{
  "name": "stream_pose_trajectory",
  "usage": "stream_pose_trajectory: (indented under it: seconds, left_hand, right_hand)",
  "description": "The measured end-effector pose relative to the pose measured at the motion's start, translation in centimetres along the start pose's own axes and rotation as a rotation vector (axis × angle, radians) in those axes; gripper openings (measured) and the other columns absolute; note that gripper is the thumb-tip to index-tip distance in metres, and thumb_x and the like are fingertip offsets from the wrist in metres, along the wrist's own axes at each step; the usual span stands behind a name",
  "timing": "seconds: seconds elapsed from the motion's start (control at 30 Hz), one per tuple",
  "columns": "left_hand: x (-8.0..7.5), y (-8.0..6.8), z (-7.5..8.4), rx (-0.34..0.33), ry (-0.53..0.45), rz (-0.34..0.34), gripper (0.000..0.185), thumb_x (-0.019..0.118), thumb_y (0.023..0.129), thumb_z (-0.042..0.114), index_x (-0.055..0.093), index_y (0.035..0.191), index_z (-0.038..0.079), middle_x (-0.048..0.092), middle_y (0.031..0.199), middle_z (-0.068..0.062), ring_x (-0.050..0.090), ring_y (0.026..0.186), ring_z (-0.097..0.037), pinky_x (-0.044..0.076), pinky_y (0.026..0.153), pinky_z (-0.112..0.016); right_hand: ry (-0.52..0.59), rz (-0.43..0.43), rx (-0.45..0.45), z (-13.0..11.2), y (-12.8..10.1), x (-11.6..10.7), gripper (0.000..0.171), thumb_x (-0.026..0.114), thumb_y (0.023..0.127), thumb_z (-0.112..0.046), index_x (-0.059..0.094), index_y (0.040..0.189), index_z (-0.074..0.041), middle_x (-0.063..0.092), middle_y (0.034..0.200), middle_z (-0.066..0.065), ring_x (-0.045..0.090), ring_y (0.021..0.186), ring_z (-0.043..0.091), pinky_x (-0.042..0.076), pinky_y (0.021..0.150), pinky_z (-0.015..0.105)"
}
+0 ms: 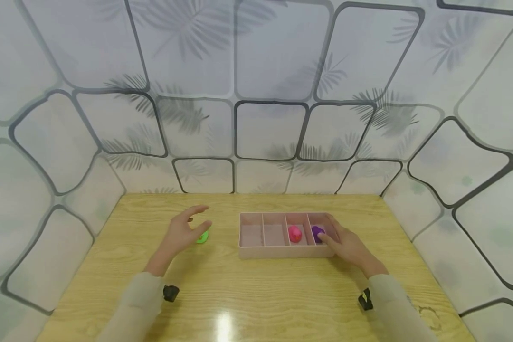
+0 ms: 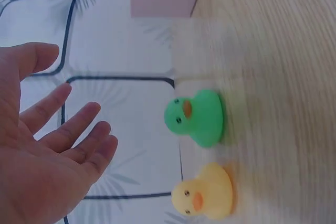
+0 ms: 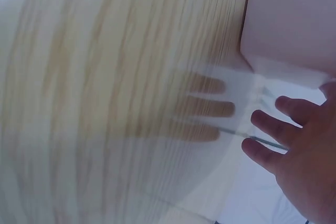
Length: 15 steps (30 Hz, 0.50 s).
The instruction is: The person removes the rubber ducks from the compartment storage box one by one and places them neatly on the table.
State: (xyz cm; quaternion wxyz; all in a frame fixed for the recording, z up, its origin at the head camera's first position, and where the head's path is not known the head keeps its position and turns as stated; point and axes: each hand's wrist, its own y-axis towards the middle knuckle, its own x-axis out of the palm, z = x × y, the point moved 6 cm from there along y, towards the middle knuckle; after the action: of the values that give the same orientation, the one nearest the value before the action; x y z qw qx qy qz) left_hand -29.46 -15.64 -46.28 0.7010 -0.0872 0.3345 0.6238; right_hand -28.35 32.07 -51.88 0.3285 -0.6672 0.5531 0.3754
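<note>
My left hand (image 1: 183, 233) hovers at the left of the table, thumb and fingers spread, nothing held. Under its thumb a green rubber duck (image 1: 202, 237) is partly hidden in the head view. The left wrist view shows this green duck (image 2: 197, 118) beside a yellow duck (image 2: 205, 192), both beyond my fingertips. My right hand (image 1: 346, 244) lies over the right end of a pink divided box (image 1: 282, 252). Its thumb overlaps a purple toy (image 1: 317, 233) in the rightmost compartment; the other fingers (image 3: 268, 129) extend loosely outside the box end.
A pink rubber duck (image 1: 295, 233) sits in the compartment left of the purple toy. The two left compartments (image 1: 251, 233) show bare floors. The wooden table (image 1: 256, 294) meets patterned curtain-like walls (image 1: 269, 128) at the back and sides.
</note>
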Motion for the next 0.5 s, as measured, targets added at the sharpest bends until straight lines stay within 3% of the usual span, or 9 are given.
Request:
stream_pose_trajectory:
  seconds: [0.23, 0.5]
  left_hand:
    - [2.6, 1.2, 2.7, 0.055, -0.031, -0.043, 0.048, 0.076, 0.098, 0.019, 0.064, 0.142, 0.004, 0.065, 0.144, -0.019, 0.061, 0.132, -0.041, 0.052, 0.105, -0.062]
    - [7.8, 3.0, 5.9, 0.127, -0.044, -0.183, 0.045, 0.072, 0.099, 0.015, 0.063, 0.141, 0.002, 0.069, 0.139, -0.02, 0.067, 0.125, -0.04, 0.056, 0.101, -0.057]
  right_hand:
    - [-0.031, -0.022, -0.043, -0.1, -0.8, -0.5, 0.088, 0.05, 0.106, -0.06, 0.01, 0.171, -0.016, 0.023, 0.172, 0.027, 0.037, 0.147, 0.06, 0.033, 0.115, 0.077]
    - [-0.012, -0.072, 0.003, 0.4, -1.1, -0.1, 0.09, 0.047, 0.106, -0.061, 0.0, 0.171, -0.021, 0.022, 0.171, 0.03, 0.037, 0.146, 0.062, 0.034, 0.115, 0.077]
